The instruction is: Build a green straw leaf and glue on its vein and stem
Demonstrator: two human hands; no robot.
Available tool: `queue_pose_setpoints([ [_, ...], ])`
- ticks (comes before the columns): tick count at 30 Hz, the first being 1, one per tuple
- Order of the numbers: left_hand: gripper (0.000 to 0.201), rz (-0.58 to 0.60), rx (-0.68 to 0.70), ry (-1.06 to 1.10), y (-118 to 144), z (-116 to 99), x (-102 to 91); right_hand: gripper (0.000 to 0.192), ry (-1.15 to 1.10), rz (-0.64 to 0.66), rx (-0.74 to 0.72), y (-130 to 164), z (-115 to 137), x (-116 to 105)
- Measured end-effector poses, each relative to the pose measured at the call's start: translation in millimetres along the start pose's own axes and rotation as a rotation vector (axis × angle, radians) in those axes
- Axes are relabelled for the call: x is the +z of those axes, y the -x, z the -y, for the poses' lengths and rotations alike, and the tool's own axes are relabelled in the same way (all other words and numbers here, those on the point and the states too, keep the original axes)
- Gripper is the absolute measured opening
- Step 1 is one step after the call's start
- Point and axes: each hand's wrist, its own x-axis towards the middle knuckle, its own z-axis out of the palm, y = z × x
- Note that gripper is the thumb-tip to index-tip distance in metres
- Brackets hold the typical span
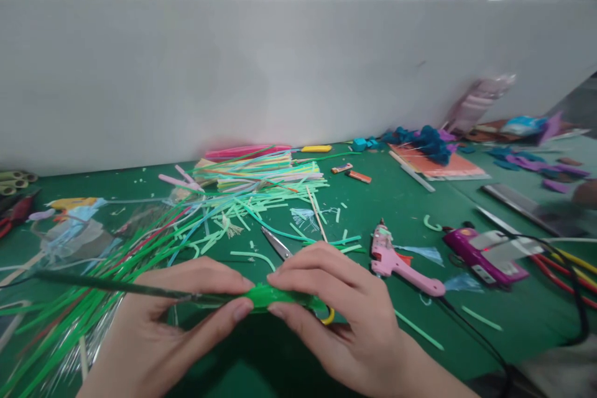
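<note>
Looking in from my remote seat, I see one green piece (pixel 259 296) held up in the person's two hands, above the near part of the green tabletop (pixel 354 205). Its long axis lies crosswise, nearly parallel to the tabletop's far edge, sloping slightly down to the right. A thin dark-green stem (pixel 116 286) runs out of it, with the free end pointing at the left edge; the brighter, wider end goes in under the right fingers.

The left hand (pixel 168 329) pinches where stem and bright green meet, thumb below, forefinger above. The right hand (pixel 345 298) grips the bright part the same way, the fingertips of both nearly meeting.

Counting what lies around, I get one pair of scissors (pixel 275 242) just beyond the right hand, tip toward the far left corner; one pink glue gun (pixel 382 252) to the right, nozzle toward the far edge; and one purple device (pixel 485 255) nearer the right edge. Toward the far edge I find two small labelled items (pixel 359 176), one yellow cutter (pixel 317 148) and one orange sheet (pixel 461 168). Pale strips (pixel 275 174) heaped at the far edge's middle are too many for me to count.
</note>
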Motion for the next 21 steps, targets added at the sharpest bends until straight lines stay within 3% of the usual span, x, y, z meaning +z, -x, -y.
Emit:
queue_pose_setpoints([
  [19,0.008,0.043,-0.011,-0.013,1.5,-0.2,0.2,0.006,-0.224,0.081,0.23,-7.5,-0.8,-1.2],
  [21,0.009,0.028,-0.005,-0.024,1.3,0.3,0.2,0.019,-0.25,0.124,0.271,-8.6,-2.0,-5.5],
])
